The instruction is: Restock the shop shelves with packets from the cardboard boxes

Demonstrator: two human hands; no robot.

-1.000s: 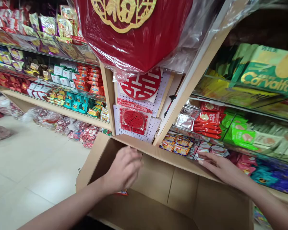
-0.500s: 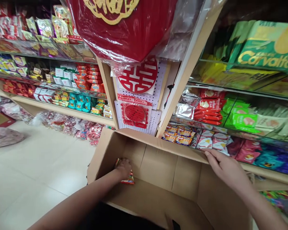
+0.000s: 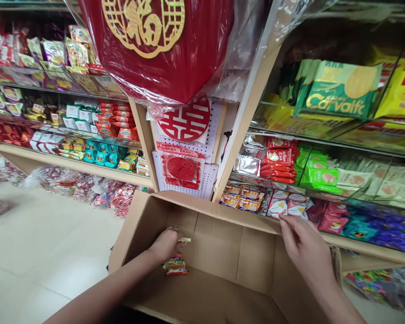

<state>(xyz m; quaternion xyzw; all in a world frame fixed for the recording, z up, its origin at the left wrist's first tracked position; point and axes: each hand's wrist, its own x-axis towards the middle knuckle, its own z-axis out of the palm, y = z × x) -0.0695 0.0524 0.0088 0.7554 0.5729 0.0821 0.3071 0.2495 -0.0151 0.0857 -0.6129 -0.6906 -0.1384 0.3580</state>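
A large open cardboard box [image 3: 219, 243] stands in front of me. Inside its left part, my left hand [image 3: 168, 245] is closed, and a small pale-yellow packet [image 3: 185, 240] sticks out past the fingers. Just below that hand, a few small wrapped snack packets [image 3: 175, 266] in orange, gold and red lie on the box floor. My right hand [image 3: 303, 240] pinches the box's far rim towards its right end, thumb and fingers together on the edge.
Shelves of packaged snacks flank the box, with green Carvalfo packs [image 3: 340, 90] on the right and red-orange packets [image 3: 118, 119] on the left. A plastic-wrapped red ornament [image 3: 168, 76] hangs overhead. Bagged goods [image 3: 87, 184] line the tiled floor [image 3: 54, 243].
My left hand has lifted away from the packets on the box floor, with a small packet now showing at its fingers. My right hand stays on the rim. The view has shifted slightly.
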